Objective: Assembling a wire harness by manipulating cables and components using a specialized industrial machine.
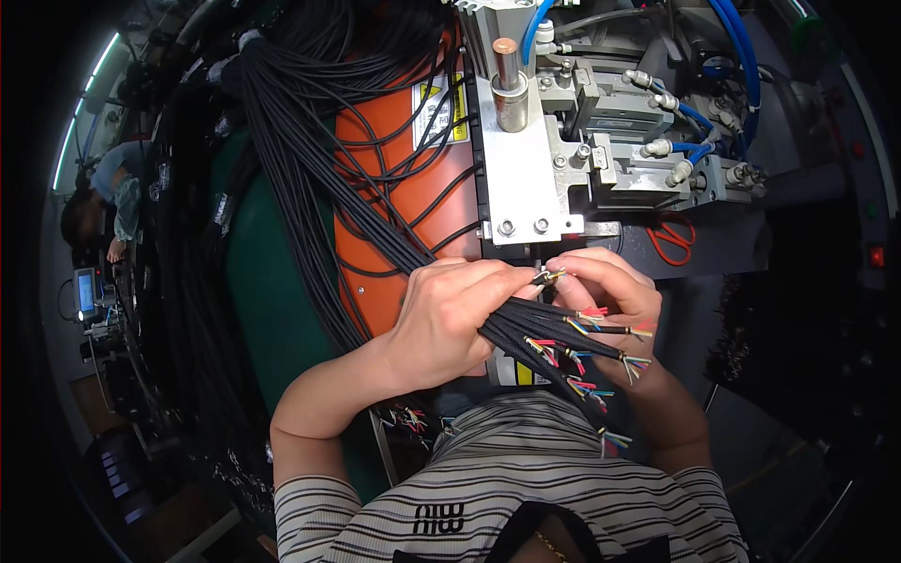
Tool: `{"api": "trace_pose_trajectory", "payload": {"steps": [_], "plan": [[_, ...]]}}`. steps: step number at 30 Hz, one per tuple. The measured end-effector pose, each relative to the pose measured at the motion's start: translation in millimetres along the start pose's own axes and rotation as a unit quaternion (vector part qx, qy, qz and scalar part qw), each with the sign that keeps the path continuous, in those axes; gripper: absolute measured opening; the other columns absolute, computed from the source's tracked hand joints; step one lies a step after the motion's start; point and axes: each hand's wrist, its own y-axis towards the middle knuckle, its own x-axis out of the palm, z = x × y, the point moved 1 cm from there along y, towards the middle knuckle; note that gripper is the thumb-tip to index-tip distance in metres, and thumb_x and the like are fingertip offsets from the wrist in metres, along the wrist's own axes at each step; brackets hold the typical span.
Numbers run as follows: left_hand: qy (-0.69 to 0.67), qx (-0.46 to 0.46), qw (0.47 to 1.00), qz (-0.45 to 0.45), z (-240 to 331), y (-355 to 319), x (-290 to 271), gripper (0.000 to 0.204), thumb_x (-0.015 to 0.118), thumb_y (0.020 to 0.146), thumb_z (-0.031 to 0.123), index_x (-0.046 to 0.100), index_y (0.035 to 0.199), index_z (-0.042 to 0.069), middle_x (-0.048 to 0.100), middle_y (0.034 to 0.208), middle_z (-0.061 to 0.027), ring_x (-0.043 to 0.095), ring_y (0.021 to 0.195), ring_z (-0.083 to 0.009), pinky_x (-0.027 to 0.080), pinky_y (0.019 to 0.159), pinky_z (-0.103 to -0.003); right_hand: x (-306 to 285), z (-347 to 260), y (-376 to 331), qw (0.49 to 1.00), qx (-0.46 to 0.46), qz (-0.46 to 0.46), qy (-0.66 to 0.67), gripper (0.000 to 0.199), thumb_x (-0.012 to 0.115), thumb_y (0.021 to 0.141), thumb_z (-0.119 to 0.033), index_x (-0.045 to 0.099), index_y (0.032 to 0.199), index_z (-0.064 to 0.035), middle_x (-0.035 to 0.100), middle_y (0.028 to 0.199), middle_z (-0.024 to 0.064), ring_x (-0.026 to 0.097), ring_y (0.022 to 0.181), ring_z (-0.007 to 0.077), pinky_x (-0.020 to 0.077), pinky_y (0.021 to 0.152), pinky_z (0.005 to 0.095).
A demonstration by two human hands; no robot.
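Hands (443, 310) clamped on black cables (526, 322), metal machine (521, 178) just ahead, orange panel (368, 302) left

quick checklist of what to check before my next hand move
1. Left hand gripping the black cable bundle: ok
2. Right hand at the raised cable tip: ok
3. Right fingers firmly pinching that tip: cannot tell
4. Coloured wire ends all even: not ok, they splay at staggered lengths
5. Raised tip undamaged: cannot tell, too small
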Motion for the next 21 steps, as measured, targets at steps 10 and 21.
{"api": "trace_pose_trajectory", "payload": {"steps": [10,21], "plan": [[0.042,0.048,0.996,0.055,7,0,3,0.013,0.073,0.081,0.004,0.065,0.091,0.0,0.065,0.069,-0.0087,0.06,0.052,-0.0209,0.042,0.047,-0.03,-10,7,2,0.873,0.277,-0.068,0.396,0.017,0.062,0.093,0.002,0.064,0.109,0.0067,0.069,0.091,0.0106,0.061,0.063,0.0072,0.0446,0.05,0.0182],[0.018,0.029,0.995,0.09,3,1,6,0.013,0.073,0.078,0.002,0.062,0.085,0.001,0.061,0.064,-0.0082,0.056,0.049,-0.0206,0.04,0.045,-0.031,16,-3,-4,0.976,-0.145,0.071,-0.146,0.015,0.068,0.085,0.007,0.067,0.099,0.0036,0.067,0.091,0.0123,0.064,0.066,0.0114,0.051,0.057,0.0227]]}}
